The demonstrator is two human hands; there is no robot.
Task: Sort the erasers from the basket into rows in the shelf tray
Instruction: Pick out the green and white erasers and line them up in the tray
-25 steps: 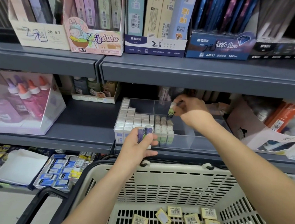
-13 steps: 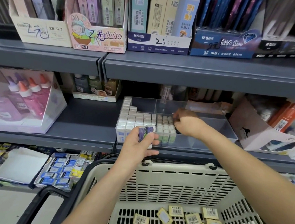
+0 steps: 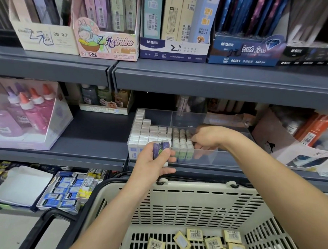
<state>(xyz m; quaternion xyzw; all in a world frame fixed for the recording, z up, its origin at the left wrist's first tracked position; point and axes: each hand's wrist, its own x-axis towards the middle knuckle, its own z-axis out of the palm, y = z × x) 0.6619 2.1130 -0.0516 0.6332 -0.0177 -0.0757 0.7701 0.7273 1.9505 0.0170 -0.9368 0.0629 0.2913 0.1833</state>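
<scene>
At the far left a clear, stiff plastic case (image 3: 45, 133) holds soft pink and purple glue bottles with cone caps. It stands on a matte dark grey metal shelf (image 3: 90, 137), which has a broad bare patch between the case and the tray. Below, glossy blue boxes (image 3: 64, 193) lie packed flat.

The tray (image 3: 225, 159) is clear, hard-walled and split by dividers. Its left compartment is filled with blocky white erasers (image 3: 148, 132) stood on end in tight straight rows, touching one another.

The left hand (image 3: 152, 161) hovers at the tray's front edge, its fingers and thumb wrapped round a small stack of purple-sleeved erasers (image 3: 159, 148).

Just right of the divider, green-sleeved erasers (image 3: 181, 141) with rounded pale tops stand in three rows. The right hand (image 3: 207, 136) reaches down inside this compartment, with its curled fingers (image 3: 195, 142) against the right side of the third row. Whether they pinch an eraser cannot be told. Open tray floor lies to the right of that hand, up to the tray's side wall, where a tilted white carton (image 3: 287, 153) stands close by.

Below the shelf lip sits the basket (image 3: 203, 187), cream plastic with slotted walls and floor and a black handle (image 3: 51, 219) at its left. Flat square yellow erasers (image 3: 214, 246) with barcode labels lie scattered loose on its floor, towards the right.
</scene>
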